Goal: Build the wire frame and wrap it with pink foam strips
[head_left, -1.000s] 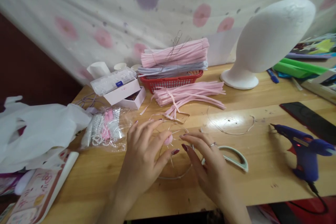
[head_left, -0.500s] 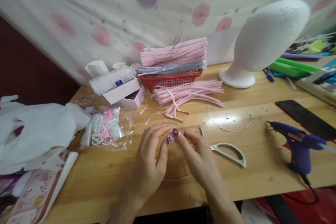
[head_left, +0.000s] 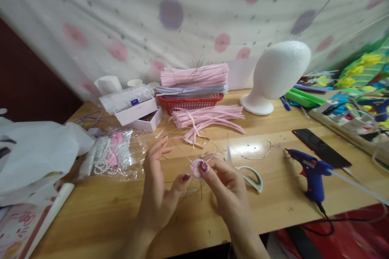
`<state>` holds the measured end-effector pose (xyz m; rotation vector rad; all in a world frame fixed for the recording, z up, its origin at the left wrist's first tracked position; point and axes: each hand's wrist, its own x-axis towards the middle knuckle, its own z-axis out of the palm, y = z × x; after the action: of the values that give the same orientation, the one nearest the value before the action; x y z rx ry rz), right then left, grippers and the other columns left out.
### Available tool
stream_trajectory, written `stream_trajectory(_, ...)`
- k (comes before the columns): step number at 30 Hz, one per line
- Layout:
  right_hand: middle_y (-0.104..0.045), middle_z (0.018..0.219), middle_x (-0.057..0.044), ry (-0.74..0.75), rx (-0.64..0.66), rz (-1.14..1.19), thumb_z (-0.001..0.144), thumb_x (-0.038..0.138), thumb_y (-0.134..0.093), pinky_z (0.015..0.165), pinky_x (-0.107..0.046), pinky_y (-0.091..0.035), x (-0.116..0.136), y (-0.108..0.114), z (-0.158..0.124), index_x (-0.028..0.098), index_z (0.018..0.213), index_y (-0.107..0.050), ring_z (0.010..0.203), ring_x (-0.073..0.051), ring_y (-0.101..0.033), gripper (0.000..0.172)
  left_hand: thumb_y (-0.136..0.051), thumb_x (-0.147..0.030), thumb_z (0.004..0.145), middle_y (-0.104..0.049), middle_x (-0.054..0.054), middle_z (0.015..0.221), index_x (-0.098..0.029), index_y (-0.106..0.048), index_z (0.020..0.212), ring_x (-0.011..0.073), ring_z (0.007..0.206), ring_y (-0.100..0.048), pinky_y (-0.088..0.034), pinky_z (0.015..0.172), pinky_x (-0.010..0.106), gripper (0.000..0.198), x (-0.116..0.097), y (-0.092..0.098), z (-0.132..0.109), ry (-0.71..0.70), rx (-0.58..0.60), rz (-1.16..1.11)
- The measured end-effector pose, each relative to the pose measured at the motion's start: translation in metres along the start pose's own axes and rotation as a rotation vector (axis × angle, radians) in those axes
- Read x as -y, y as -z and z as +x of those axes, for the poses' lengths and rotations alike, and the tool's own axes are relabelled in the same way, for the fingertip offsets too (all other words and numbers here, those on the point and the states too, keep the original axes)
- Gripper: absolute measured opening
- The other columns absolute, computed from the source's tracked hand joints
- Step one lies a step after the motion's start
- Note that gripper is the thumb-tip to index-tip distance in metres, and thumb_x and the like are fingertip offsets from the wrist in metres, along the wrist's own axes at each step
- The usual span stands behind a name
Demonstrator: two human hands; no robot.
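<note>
- Parting the left grip [head_left: 158, 182] from the pink disc [head_left: 195, 170], I have it in the right grip [head_left: 227, 186] alone; half a second ago both pinched it.
- So the piece now depends on one hold, and my left is free.
- Right grip: narrow, pinching the disc beneath the thumb. Left grip: wide, nothing seen in it, thumb just beside the disc.
- One pink disc: straight in front of the red basket [head_left: 188, 106], nearer me, among thin wires [head_left: 201, 191] too fine to count.
- Bundles, three that I can tell apart: a pink bundle [head_left: 194, 76] and a lilac bundle [head_left: 191, 89] on the basket, a front bundle [head_left: 206, 115] just before it.
- One foam head [head_left: 276, 75], right of the basket.
- One phone [head_left: 320, 147], one glue gun [head_left: 314, 178], one scissors handle [head_left: 259, 187]: right of the basket, nearer me.
</note>
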<state>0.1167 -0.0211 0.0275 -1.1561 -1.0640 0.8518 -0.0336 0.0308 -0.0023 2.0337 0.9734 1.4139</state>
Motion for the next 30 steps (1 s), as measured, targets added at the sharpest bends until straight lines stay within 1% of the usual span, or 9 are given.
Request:
stream_trajectory(4,-0.073,0.082,-0.002,-0.084,0.070,-0.102,0.096,0.050,-0.054,0.083,-0.033,-0.046,-0.009,-0.006,0.005,0.023,0.082,-0.077,0.086,-0.021,-0.065,0.038,-0.060,-0.045,0.094,-0.055,0.010,0.132,-0.025,-0.061,0.106,0.0263,0.131,-0.050,-0.038,0.110,0.047,0.023,0.009,0.012,0.005,0.128,0.054,0.040)
stream_trajectory(9,-0.077,0.088,-0.006,-0.022,0.141,-0.312,0.099,0.050,-0.046,0.082,-0.037,-0.050,-0.011,0.006,0.010,0.020,0.088,-0.076,0.089,-0.025,-0.069,0.044,-0.069,-0.048,0.082,-0.065,0.008,0.106,-0.021,-0.057,0.074,0.0266,0.112,-0.061,-0.045,0.102,0.044,0.030,0.012,0.023,0.011,0.370,0.048,-0.064)
stream_trajectory(13,-0.076,0.102,-0.010,0.080,0.007,-0.688,0.093,0.046,-0.056,0.087,-0.042,-0.049,-0.018,0.054,-0.005,0.021,0.097,-0.072,0.098,-0.028,-0.068,0.030,-0.071,-0.052,0.076,-0.073,0.008,0.102,-0.021,-0.066,0.081,0.0280,0.105,-0.065,-0.045,0.101,0.044,0.031,0.008,0.031,0.014,0.555,0.146,-0.124)
stream_trajectory(16,-0.071,0.110,-0.012,-0.032,0.025,-0.974,0.077,0.046,-0.072,0.092,-0.057,-0.045,-0.032,0.084,-0.028,0.022,0.101,-0.071,0.103,-0.036,-0.065,0.034,-0.070,-0.054,0.076,-0.076,0.007,0.100,-0.021,-0.074,0.090,0.0299,0.104,-0.066,-0.046,0.097,0.042,0.036,0.003,0.033,0.017,0.585,0.181,-0.157)
stream_trajectory(20,-0.058,0.138,-0.016,-0.095,0.035,-1.143,0.075,0.049,-0.072,0.101,-0.070,-0.034,-0.056,0.090,-0.057,0.024,0.122,-0.063,0.124,-0.043,-0.056,0.054,-0.072,-0.050,0.076,-0.077,0.007,0.084,-0.020,-0.077,0.076,0.0296,0.098,-0.067,-0.049,0.087,0.037,0.030,0.001,0.031,0.027,0.607,0.252,-0.230)
stream_trajectory(23,-0.056,0.139,-0.020,-0.006,-0.012,-1.140,0.068,0.055,-0.076,0.101,-0.081,-0.023,-0.071,0.085,-0.066,0.023,0.127,-0.058,0.131,-0.049,-0.048,0.070,-0.075,-0.036,0.078,-0.074,0.007,0.075,-0.016,-0.074,0.069,0.0237,0.085,-0.068,-0.051,0.081,0.034,0.021,0.003,0.031,0.038,0.656,0.312,-0.268)
stream_trajectory(25,-0.063,0.127,-0.016,0.117,-0.074,-1.082,0.069,0.051,-0.075,0.102,-0.077,-0.027,-0.078,0.087,-0.067,0.023,0.118,-0.061,0.122,-0.044,-0.056,0.058,-0.074,-0.031,0.084,-0.072,0.006,0.079,-0.013,-0.073,0.079,0.0198,0.080,-0.068,-0.053,0.078,0.034,0.019,0.003,0.034,0.044,0.695,0.332,-0.280)
stream_trajectory(27,-0.068,0.115,-0.012,0.224,-0.115,-1.025,0.071,0.043,-0.072,0.100,-0.063,-0.040,-0.083,0.094,-0.068,0.023,0.108,-0.062,0.109,-0.035,-0.062,0.043,-0.068,-0.032,0.091,-0.071,0.007,0.098,-0.013,-0.069,0.101,0.0190,0.087,-0.068,-0.057,0.079,0.037,0.022,0.002,0.038,0.049,0.716,0.312,-0.293)
stream_trajectory(30,-0.069,0.106,-0.011,0.314,-0.176,-0.959,0.072,0.042,-0.067,0.087,-0.046,-0.052,-0.089,0.108,-0.068,0.022,0.104,-0.059,0.097,-0.029,-0.066,0.039,-0.064,-0.034,0.095,-0.065,0.009,0.122,-0.016,-0.062,0.122,0.0223,0.102,-0.066,-0.058,0.085,0.043,0.033,-0.004,0.044,0.049,0.687,0.194,-0.329)
